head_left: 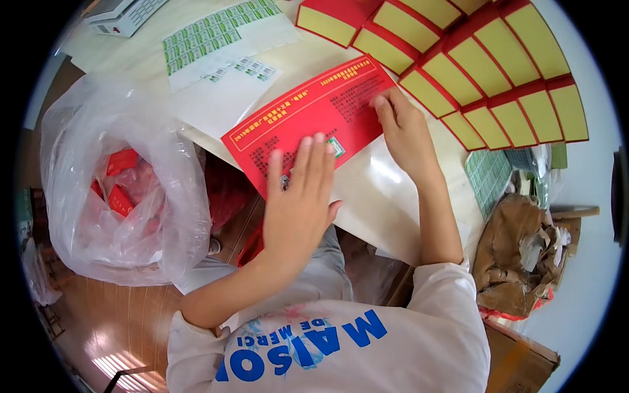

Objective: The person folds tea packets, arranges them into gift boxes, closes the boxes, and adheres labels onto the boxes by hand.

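Observation:
A red printed panel [314, 108] with gold and dark lettering lies slanted across the table's near edge; I cannot tell if it is a flat sheet or the face of a box. On it sits a small green-and-white sticker [336, 147]. My left hand [303, 180] rests flat on the panel, fingers stretched out beside the sticker, and a dark square code shows by its fingertips. At the panel's right end, my right hand [405, 131] grips the edge with bent fingers and thumb. Part of the panel's lower edge is hidden under my left hand.
Sheets of green stickers [203, 40] lie on the table [393, 226] at the back left. Stacked yellow-and-red boxes [485, 72] fill the back right. A clear plastic bag [72, 216] holding red pieces hangs left. Crumpled brown paper [504, 255] lies right.

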Motion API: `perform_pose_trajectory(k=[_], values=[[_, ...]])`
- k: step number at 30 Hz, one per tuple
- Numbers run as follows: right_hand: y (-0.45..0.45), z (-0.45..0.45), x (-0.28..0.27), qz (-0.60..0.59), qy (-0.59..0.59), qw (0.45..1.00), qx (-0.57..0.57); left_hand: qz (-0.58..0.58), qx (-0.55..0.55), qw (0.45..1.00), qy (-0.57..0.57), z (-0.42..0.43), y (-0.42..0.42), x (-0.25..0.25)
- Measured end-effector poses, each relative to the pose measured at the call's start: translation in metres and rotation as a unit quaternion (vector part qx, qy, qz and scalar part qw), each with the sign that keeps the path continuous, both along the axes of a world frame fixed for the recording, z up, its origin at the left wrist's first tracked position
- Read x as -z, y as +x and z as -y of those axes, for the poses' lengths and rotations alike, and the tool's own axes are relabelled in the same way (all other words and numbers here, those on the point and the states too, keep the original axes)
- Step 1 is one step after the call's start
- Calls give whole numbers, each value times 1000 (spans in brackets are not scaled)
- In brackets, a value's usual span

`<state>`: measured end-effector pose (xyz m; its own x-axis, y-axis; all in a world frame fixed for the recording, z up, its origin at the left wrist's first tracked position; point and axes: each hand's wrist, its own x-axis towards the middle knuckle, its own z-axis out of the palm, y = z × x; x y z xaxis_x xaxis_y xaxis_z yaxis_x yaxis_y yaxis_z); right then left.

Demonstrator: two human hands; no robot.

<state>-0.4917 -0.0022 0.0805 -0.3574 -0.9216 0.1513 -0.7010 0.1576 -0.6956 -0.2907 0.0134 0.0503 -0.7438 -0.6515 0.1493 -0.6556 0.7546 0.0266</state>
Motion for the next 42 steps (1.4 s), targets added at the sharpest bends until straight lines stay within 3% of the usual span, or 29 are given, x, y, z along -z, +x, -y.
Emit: perform_pose_trajectory(k=[3, 7, 8, 9, 10, 11, 12, 14, 16, 17, 19, 20, 22, 23, 25, 27, 28, 31, 32, 33, 35, 36, 38, 39, 42], values=[[-1, 2, 9, -47, -41, 998, -20, 60, 51, 995, -64, 10, -25, 4], [-6, 6, 11, 10, -22, 1000, -13, 42, 66, 987, -137, 15, -46, 8], [-7, 4, 8, 29, -26, 999, -15, -14, 172, 981, 94, 15, -41, 1], [-7, 1, 7, 21, -32, 999, -18, -70, 271, 906, 316, 14, -37, -6], [-8, -5, 6, 98, -52, 994, 7, -76, 274, 908, 307, 15, -27, -11], [-10, -13, 5, 175, -73, 981, 32, -206, 295, 887, 291, 19, -11, -13], [-6, -26, 7, 144, -89, 985, 44, -330, 315, 848, 270, 26, 5, -16], [12, -62, 22, 133, -77, 986, 65, -466, 165, 835, 243, 58, 35, -29], [50, -102, 34, 294, 74, 952, 52, -488, -13, 864, 119, 89, 55, -16], [76, -116, 36, 379, 148, 913, 21, -493, -14, 864, 102, 96, 59, -1], [122, -129, 38, 448, 175, 876, 46, -437, -79, 843, 305, 90, 70, 24], [132, -127, 45, 447, 168, 878, 41, -415, -85, 849, 314, 82, 75, 21], [145, -125, 59, 550, 4, 828, 111, -397, -84, 840, 361, 57, 79, 10], [148, -126, 59, 550, -1, 828, 109, -403, -78, 823, 394, 43, 82, 6], [149, -128, 54, 580, 20, 810, 77, -428, -69, 867, 244, 13, 81, 20], [142, -135, 53, 616, 9, 782, 93, -462, -44, 845, 266, 1, 91, 13], [144, -132, 45, 616, 0, 781, 106, -472, -38, 813, 339, 1, 97, 6], [151, -132, 34, 598, -22, 789, 138, -514, 26, 762, 392, 13, 109, 0], [152, -131, 35, 583, -36, 798, 145, -572, 24, 717, 398, 9, 111, -13], [150, -130, 36, 582, -46, 797, 157, -567, 37, 716, 406, 1, 123, -32], [143, -130, 38, 578, -33, 799, 164, -663, 173, 653, 322, -15, 155, -63], [140, -129, 38, 605, -26, 782, 149, -687, 295, 576, 331, -21, 169, -64], [144, -128, 33, 595, -19, 787, 162, -719, 402, 415, 386, -34, 190, -82], [147, -128, 32, 597, -14, 785, 166, -735, 390, 343, 436, -38, 197, -114], [149, -129, 34, 629, 19, 758, 174, -703, 411, 290, 503, -51, 203, -128]])
